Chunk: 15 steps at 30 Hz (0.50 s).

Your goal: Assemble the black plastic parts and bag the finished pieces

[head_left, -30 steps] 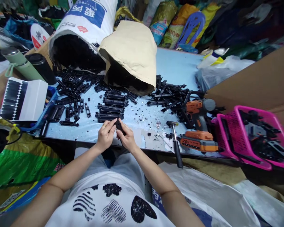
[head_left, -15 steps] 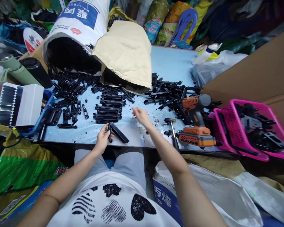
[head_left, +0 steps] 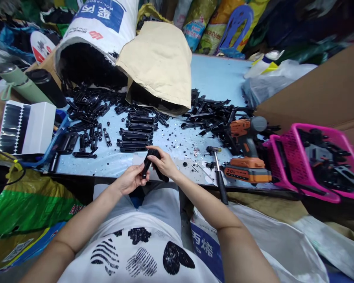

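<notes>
Close to the table's front edge, both hands are on a black hinged plastic part [head_left: 160, 171], its two arms folded at an angle. My left hand [head_left: 133, 179] grips the shorter arm from the left, fingers closed round it. Over the top joint, my right hand [head_left: 163, 162] is closed on the same part; its fingertips partly hide the joint. Just beyond the hands lies a row of similar black plastic parts [head_left: 135, 145], set side by side. To the right rests a hammer [head_left: 217, 169], its handle reaching over the table edge.
An orange cordless drill [head_left: 247, 151] stands right of the hammer, beside pink baskets [head_left: 295, 157] of black parts. Loose black pieces [head_left: 208, 112] are heaped at the back under a beige sack [head_left: 159, 63]. A blue tray [head_left: 59, 125] and bottles [head_left: 23, 86] stand at left.
My right hand has come back from the middle of the table to the hinged part and closed on it. My left hand has moved slightly right with the part, which is now tilted differently.
</notes>
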Motion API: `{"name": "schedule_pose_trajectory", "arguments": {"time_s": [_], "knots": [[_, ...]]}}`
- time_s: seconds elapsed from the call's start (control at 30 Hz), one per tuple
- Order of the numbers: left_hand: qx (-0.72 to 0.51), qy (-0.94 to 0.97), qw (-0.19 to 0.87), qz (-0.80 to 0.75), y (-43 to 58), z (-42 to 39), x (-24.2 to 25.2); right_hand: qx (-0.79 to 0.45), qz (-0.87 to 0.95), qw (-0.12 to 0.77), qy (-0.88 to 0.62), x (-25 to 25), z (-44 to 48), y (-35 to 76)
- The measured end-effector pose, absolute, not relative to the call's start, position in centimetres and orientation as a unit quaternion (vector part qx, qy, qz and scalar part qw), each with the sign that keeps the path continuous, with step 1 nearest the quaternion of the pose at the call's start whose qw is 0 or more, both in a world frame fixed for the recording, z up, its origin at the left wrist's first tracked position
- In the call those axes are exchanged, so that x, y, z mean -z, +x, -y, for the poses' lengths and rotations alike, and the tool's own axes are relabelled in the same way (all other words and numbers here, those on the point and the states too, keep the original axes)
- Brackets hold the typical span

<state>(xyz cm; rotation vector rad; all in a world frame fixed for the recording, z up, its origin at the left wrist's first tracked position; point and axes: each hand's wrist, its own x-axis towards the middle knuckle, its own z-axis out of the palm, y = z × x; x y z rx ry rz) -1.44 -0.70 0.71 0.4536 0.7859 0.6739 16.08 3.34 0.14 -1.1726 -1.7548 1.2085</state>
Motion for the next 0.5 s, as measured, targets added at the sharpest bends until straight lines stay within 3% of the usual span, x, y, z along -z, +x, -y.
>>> {"name": "schedule_pose_trajectory", "arguments": {"time_s": [0.1,0.27,0.5], "knots": [[-0.299,0.255,0.821,-0.414,-2.7,0.5,-0.7,-0.330,0.791,0.297,-0.422,-0.8,-3.3,18.3],[-0.191,0.372,0.778,-0.469,-5.0,0.9,-0.9,-0.181,0.928,0.081,-0.316,-1.4,-1.4,21.1],[-0.164,0.490,0.735,-0.439,-4.9,2.3,-2.9,-0.091,0.950,0.086,-0.287,-2.6,1.3,21.1]]}}
